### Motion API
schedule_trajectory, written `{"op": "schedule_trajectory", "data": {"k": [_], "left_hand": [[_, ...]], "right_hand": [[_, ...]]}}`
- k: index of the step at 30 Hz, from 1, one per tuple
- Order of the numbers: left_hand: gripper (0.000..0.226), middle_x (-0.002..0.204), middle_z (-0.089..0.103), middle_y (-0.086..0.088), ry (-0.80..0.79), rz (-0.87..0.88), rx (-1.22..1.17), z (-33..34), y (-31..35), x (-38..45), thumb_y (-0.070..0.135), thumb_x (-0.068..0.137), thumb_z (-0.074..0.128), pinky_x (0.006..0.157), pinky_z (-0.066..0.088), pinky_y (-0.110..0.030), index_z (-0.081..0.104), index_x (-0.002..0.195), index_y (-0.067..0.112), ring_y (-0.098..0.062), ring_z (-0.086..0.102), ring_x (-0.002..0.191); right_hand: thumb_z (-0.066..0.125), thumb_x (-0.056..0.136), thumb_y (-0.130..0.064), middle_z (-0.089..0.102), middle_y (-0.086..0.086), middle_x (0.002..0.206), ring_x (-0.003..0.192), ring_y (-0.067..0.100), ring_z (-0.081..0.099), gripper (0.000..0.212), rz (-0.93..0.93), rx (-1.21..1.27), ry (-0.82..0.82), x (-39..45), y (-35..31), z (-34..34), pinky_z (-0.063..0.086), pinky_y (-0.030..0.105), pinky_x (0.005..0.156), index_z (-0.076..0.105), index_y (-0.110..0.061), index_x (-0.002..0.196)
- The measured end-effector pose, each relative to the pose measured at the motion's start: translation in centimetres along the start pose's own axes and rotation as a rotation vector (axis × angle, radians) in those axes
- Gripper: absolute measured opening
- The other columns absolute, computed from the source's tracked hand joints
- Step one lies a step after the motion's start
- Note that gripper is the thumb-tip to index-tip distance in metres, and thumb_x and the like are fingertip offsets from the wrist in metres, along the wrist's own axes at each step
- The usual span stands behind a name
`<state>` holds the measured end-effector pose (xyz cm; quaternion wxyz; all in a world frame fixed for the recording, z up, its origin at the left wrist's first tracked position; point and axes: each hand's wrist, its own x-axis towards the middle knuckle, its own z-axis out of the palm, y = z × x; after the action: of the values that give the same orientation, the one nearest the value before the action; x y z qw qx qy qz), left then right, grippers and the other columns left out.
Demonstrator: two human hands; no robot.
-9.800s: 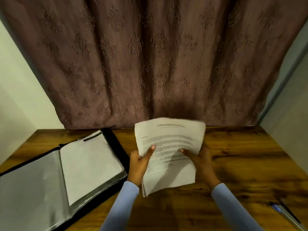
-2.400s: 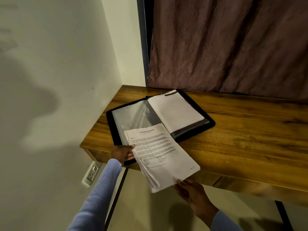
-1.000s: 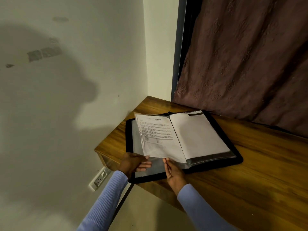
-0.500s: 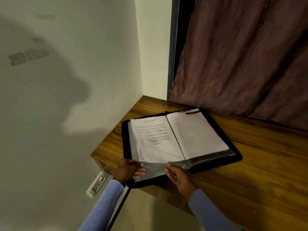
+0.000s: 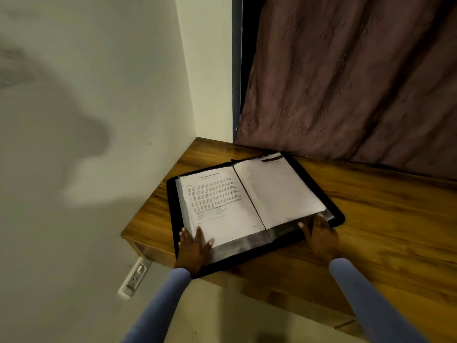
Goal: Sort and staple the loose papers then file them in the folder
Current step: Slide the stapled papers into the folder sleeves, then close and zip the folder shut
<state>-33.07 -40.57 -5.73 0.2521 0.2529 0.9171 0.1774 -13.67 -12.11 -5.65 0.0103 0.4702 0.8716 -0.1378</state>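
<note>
Wall socket (image 5: 134,278), lower left of the frame, on the pale wall below the desk edge. Left hand (image 5: 193,250), blue sleeve: fingers released and spread flat, pressing the near left corner of the printed papers (image 5: 215,201). Papers lie on the left page of the open black folder (image 5: 338,216), centre of the frame, on the wooden desk (image 5: 395,231). Blank sheet (image 5: 279,189) on the folder's right page. Right hand (image 5: 320,233), centre right: fingers extended, resting on the folder's near right edge. Maroon curtain (image 5: 346,78), upper right.
</note>
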Motion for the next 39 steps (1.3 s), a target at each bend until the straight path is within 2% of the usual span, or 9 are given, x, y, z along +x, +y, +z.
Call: {"op": "schedule_trajectory", "data": {"k": [6, 10, 19, 21, 23, 26, 29, 35, 39], "left_hand": [[0.07, 0.156, -0.015, -0.018, 0.006, 0.091, -0.08, 0.2, -0.3, 0.2, 0.044, 0.097, 0.037, 0.117, -0.001, -0.044, 0.002, 0.15, 0.014, -0.033, -0.015, 0.143], [0.068, 0.156, -0.013, -0.015, -0.024, 0.175, -0.01, 0.6, 0.9, 0.6, 0.045, 0.097, 0.036, 0.117, 0.002, -0.039, 0.005, 0.15, 0.016, -0.029, -0.011, 0.145], [0.067, 0.158, -0.011, -0.009, -0.074, 0.287, 0.028, 3.6, 5.5, 2.3, 0.044, 0.095, 0.043, 0.119, 0.003, -0.039, 0.013, 0.15, 0.019, -0.025, -0.011, 0.145], [0.065, 0.158, -0.006, -0.012, -0.002, 0.245, 0.046, 4.3, 7.0, 2.2, 0.043, 0.095, 0.042, 0.119, 0.007, -0.042, 0.018, 0.149, 0.016, -0.029, -0.006, 0.146], [0.06, 0.156, 0.001, -0.02, 0.131, 0.226, 0.126, 5.4, 9.1, 2.0, 0.042, 0.096, 0.042, 0.119, 0.008, -0.045, 0.025, 0.146, 0.013, -0.036, -0.001, 0.145], [0.057, 0.155, 0.005, -0.023, 0.287, 0.275, 0.198, 6.6, 12.9, 1.0, 0.04, 0.095, 0.043, 0.116, 0.009, -0.048, 0.033, 0.143, 0.011, -0.04, 0.005, 0.143], [0.058, 0.157, 0.008, -0.015, 0.159, 0.396, 0.097, 8.9, 16.6, 0.1, 0.043, 0.096, 0.039, 0.118, 0.01, -0.04, 0.034, 0.143, 0.01, -0.031, 0.008, 0.145], [0.064, 0.157, 0.016, -0.009, 0.014, 0.621, 0.265, 13.7, 20.8, -1.6, 0.051, 0.093, 0.023, 0.119, 0.013, -0.036, 0.032, 0.144, 0.013, -0.027, 0.011, 0.145], [0.065, 0.157, 0.017, -0.006, 0.021, 0.562, 0.33, 14.1, 21.6, -1.4, 0.054, 0.093, 0.027, 0.119, 0.011, -0.033, 0.027, 0.145, 0.016, -0.022, 0.01, 0.146]], "right_hand": [[-0.019, 0.075, -0.07, 0.016, 0.014, 0.155, 0.143, 0.024, 0.019, 0.104, 0.017, -0.105, 0.04, -1.4, 2.8, 0.8, 0.021, 0.036, 0.114, 0.009, 0.0, 0.147], [0.024, 0.096, -0.052, 0.018, 0.015, 0.154, 0.143, 0.026, 0.018, 0.074, 0.074, -0.068, 0.056, -2.8, 5.2, 1.0, 0.018, 0.037, 0.115, 0.009, -0.001, 0.147], [0.03, 0.099, -0.042, 0.032, 0.017, 0.149, 0.137, 0.031, 0.031, 0.061, 0.237, -0.047, 0.13, -6.2, 11.4, 0.0, 0.022, 0.04, 0.112, 0.021, -0.003, 0.145], [0.032, 0.099, -0.039, 0.057, 0.023, 0.124, 0.113, 0.037, 0.055, 0.051, 0.219, 0.011, 0.203, -6.5, 12.4, -0.6, 0.044, 0.044, 0.095, 0.041, -0.004, 0.134], [0.027, 0.098, -0.04, 0.062, 0.023, 0.109, 0.096, 0.037, 0.062, 0.05, 0.222, 0.031, 0.216, -6.3, 14.0, -1.1, 0.054, 0.043, 0.072, 0.047, -0.005, 0.127], [0.044, 0.096, -0.024, 0.047, 0.025, 0.129, 0.117, 0.041, 0.047, 0.044, 0.319, 0.031, 0.187, -5.4, 16.2, -2.5, 0.051, 0.047, 0.082, 0.041, -0.002, 0.134], [0.041, 0.098, -0.023, 0.05, 0.021, 0.127, 0.115, 0.036, 0.047, 0.041, 0.346, 0.071, 0.157, -4.4, 18.0, -3.2, 0.048, 0.04, 0.087, 0.04, -0.001, 0.132], [0.059, 0.09, -0.02, 0.066, 0.021, 0.096, 0.08, 0.032, 0.062, 0.027, 0.464, 0.609, 0.21, -2.6, 19.5, -4.5, 0.05, 0.035, 0.064, 0.062, 0.001, 0.106], [0.064, 0.085, -0.013, 0.069, 0.024, 0.091, 0.082, 0.036, 0.064, 0.016, 0.445, 0.821, 0.245, -2.1, 20.7, -5.2, 0.053, 0.043, 0.071, 0.067, 0.001, 0.094]]}}
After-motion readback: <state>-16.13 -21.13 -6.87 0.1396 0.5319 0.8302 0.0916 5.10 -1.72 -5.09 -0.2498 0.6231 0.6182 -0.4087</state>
